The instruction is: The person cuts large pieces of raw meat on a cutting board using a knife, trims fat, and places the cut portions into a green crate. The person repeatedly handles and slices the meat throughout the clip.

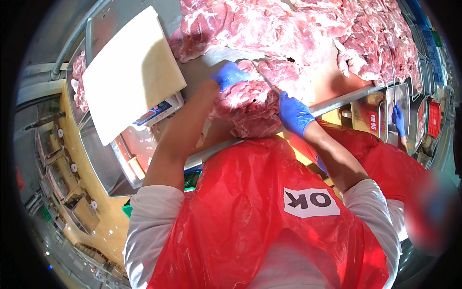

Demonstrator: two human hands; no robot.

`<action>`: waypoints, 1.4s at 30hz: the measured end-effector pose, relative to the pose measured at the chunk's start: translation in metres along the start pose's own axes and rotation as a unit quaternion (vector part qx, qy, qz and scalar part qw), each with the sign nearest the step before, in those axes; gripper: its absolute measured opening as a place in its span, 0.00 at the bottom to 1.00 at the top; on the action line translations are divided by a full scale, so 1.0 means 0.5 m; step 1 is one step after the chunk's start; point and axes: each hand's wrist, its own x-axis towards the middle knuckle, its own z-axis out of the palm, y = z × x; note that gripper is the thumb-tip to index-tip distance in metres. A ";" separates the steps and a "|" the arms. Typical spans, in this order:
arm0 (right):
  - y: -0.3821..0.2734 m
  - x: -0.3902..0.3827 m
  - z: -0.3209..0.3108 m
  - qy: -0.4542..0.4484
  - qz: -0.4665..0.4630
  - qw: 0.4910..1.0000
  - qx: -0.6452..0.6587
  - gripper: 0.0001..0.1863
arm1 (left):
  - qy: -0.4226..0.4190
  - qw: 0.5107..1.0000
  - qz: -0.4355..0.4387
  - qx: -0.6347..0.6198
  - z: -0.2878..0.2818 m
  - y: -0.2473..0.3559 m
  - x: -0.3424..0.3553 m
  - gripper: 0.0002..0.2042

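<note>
My left hand (230,75) in a blue glove grips the upper left of a chunk of raw pink meat (248,108) on the worktop near the front edge. My right hand (294,113), also gloved, is closed round the handle of a knife (269,81), whose thin blade points up and left into the meat, a little right of my left hand. A broad heap of more meat (216,26) lies just beyond.
A white board (130,72) rests on a scale (159,111) at left, beside steel trays (101,154). More meat (385,48) covers the right. A co-worker's gloved hand (398,118) holds a thin rod-like tool there; their red apron is close beside my right arm. Red crate (433,118) at far right.
</note>
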 end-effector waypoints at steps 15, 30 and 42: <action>0.040 0.096 0.033 -0.108 0.027 0.992 0.063 0.21 | 0.222 0.968 0.094 0.074 0.065 0.122 -0.116 0.25; -0.006 0.084 0.006 -0.135 -0.004 0.984 0.115 0.15 | 0.352 0.903 0.166 0.181 0.075 0.179 -0.219 0.18; -0.068 0.041 0.126 -0.091 0.008 0.976 0.196 0.18 | 0.420 0.891 0.162 0.064 0.077 0.097 -0.282 0.21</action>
